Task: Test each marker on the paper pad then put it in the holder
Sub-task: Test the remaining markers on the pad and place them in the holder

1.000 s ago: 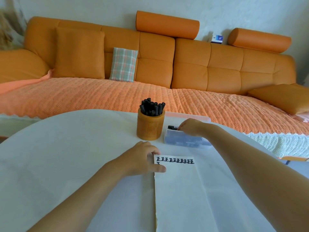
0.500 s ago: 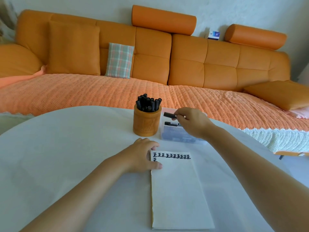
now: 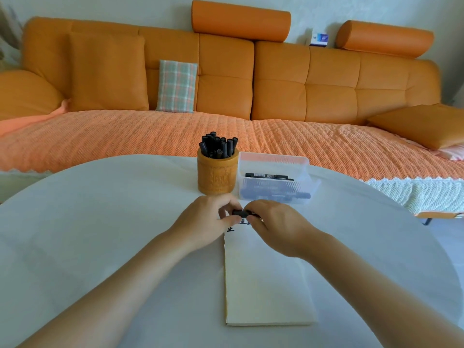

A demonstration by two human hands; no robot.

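Movement first: half a second ago the right hand [image 3: 278, 227] was up beside the clear plastic box [image 3: 276, 187] with a marker [image 3: 242, 212] just lifted out, and the left hand [image 3: 208, 222] lay flat on the top left corner of the paper pad [image 3: 266, 285]. Now the right hand has come back toward the person and both hands meet above the pad's far edge, with the marker between them. The left hand has left the paper; its thumb and fingers pinch the marker's left end, while the right hand's fingers are curled round the other end, so both sets of fingers are clamped on the same marker. The marker is black and short, lying roughly level and crosswise, most of its length hidden by the fingers; whether its cap is on cannot be told. The row of black test marks [image 3: 231, 230] at the top of the pad, plain in the earlier view, is now largely covered by the hands. The pad is cream, lying lengthwise on the white desk [image 3: 100, 222]. Just beyond the hands stands the round wooden holder [image 3: 218, 174], upright and packed with black markers [image 3: 218, 145]; the box sits just beside it on the right, with more markers [image 3: 268, 176] inside. Behind the desk runs an orange sofa [image 3: 276, 79] with a plaid cushion [image 3: 177, 86].
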